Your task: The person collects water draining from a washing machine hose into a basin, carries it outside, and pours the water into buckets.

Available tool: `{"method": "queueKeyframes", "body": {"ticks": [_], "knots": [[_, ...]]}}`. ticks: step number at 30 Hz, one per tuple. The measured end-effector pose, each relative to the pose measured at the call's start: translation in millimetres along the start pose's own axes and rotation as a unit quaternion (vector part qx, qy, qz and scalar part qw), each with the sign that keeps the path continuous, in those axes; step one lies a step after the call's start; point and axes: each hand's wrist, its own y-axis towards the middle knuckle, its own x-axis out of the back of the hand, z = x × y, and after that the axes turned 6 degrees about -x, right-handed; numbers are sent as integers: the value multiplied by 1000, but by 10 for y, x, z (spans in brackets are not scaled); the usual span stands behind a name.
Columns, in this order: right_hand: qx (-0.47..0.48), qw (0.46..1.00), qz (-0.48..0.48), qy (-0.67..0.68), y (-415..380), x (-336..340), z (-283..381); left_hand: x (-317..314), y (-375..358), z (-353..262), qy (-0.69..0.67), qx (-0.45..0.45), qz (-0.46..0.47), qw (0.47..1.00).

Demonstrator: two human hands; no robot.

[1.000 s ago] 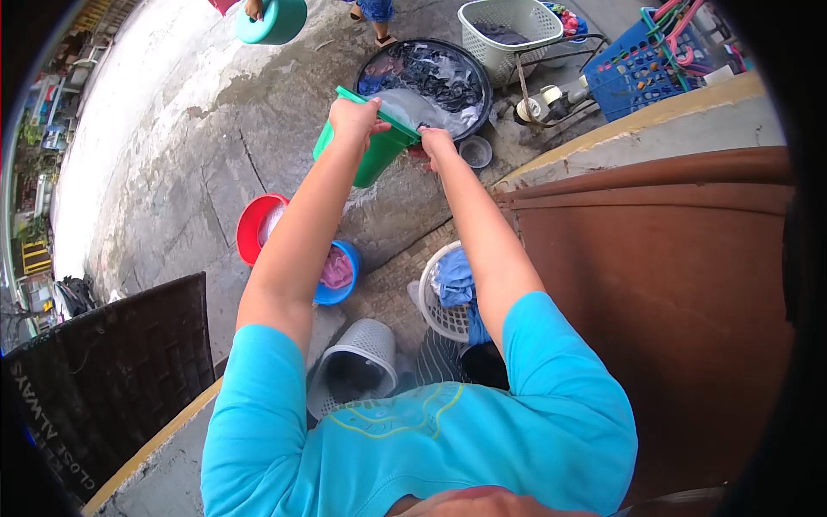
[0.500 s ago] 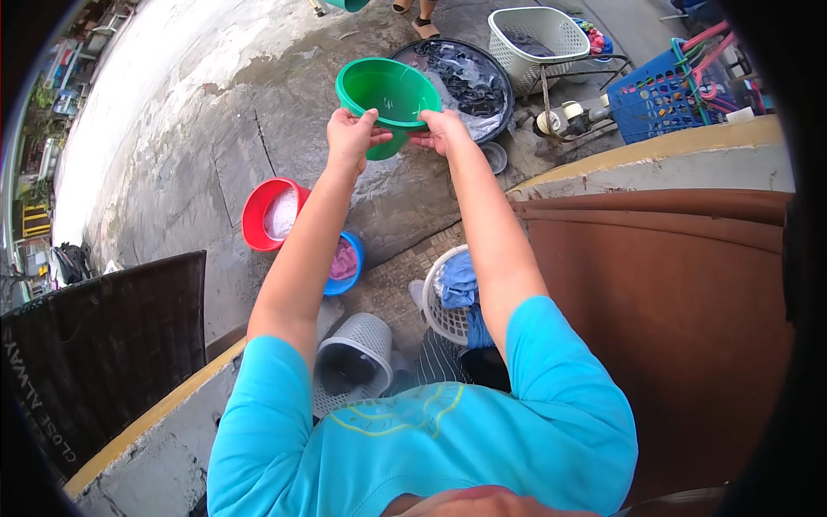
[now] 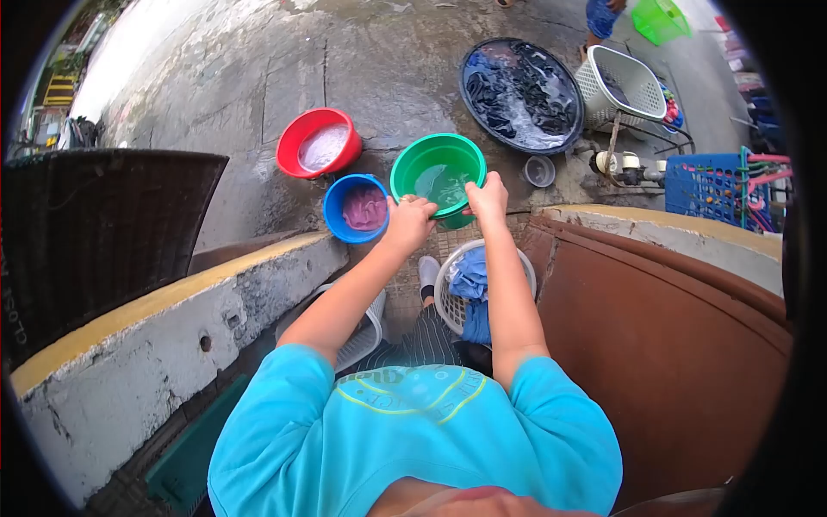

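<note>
A green basin (image 3: 439, 155) with clear water in it is held by its near rim in both my hands. My left hand (image 3: 409, 222) grips the rim at its lower left, and my right hand (image 3: 488, 200) grips it at the lower right. Just left of it is a blue bucket (image 3: 332, 207) with pink cloth (image 3: 365, 208) inside. Beyond that stands a red basin (image 3: 289, 148) holding whitish, sudsy contents. Below my hands, a white laundry basket (image 3: 446, 302) holds blue clothes (image 3: 469, 276).
A large black tub (image 3: 482, 129) of dark clothes in water lies at the upper right, a small grey bowl (image 3: 539, 171) beside it. Behind are a pale basket (image 3: 633, 82), pipes (image 3: 633, 166) and a blue crate (image 3: 702, 185). Another person's leg (image 3: 596, 26) shows near a light green basket (image 3: 659, 21).
The green basin has come nearer to me, with both my hands on its rim, and now sits beside the blue bucket. The view has shifted. Another person has moved to the right with the light green basket.
</note>
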Motion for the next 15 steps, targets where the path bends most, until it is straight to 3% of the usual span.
{"method": "queueKeyframes", "body": {"ticks": [3,7,9,11,13,15], "knots": [[-6,997,56,-48,-87,-289,46,-26,-311,336,-104,51,-28,993],[0,983,183,-10,-195,-639,150,295,-480,845,-256,110,-68,958],[54,981,183,-28,-221,-749,155,295,-510,1222,-465,273,-39,841],[54,980,191,-20,-235,-755,88,412,-505,1580,-503,202,-113,833],[51,978,200,12,-263,-692,-25,556,-482,1887,-559,223,-183,777],[39,980,194,17,-263,-555,-207,845,-512,2156,-582,301,-156,739]]}}
